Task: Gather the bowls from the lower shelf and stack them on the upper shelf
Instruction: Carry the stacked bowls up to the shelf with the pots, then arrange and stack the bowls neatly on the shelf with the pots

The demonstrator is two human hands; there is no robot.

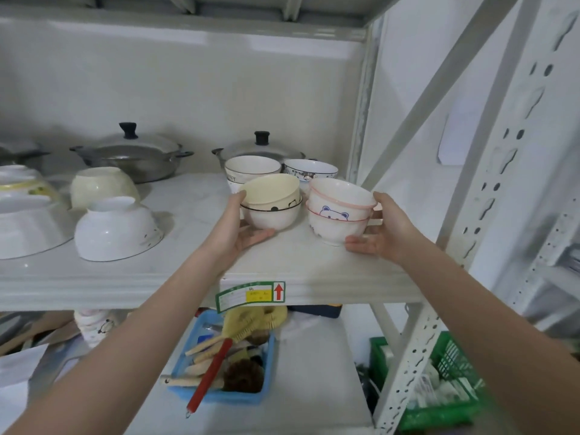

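On the upper shelf point(314, 262), my left hand point(238, 227) holds a stack of two bowls: a cream bowl point(270, 191) tilted inside a white dark-rimmed bowl point(271, 216). My right hand point(381, 227) grips a second stack, a pink-rimmed bowl point(340, 191) nested in a white bear-print bowl point(332, 222). Both stacks are at or just above the shelf surface. Behind them stand a white bowl stack point(251, 167) and a blue-patterned bowl point(310, 169). The lower shelf point(314, 372) shows below, with a small patterned bowl stack point(94, 324) at its left.
Two lidded metal pots point(131, 155) point(260, 146) sit at the back. Upturned white bowls point(116, 230) point(102, 183) and a large basin point(25, 224) fill the left. A blue basket of brushes point(219, 362) lies on the lower shelf. A green crate point(439, 387) and the rack upright point(408, 372) are at right.
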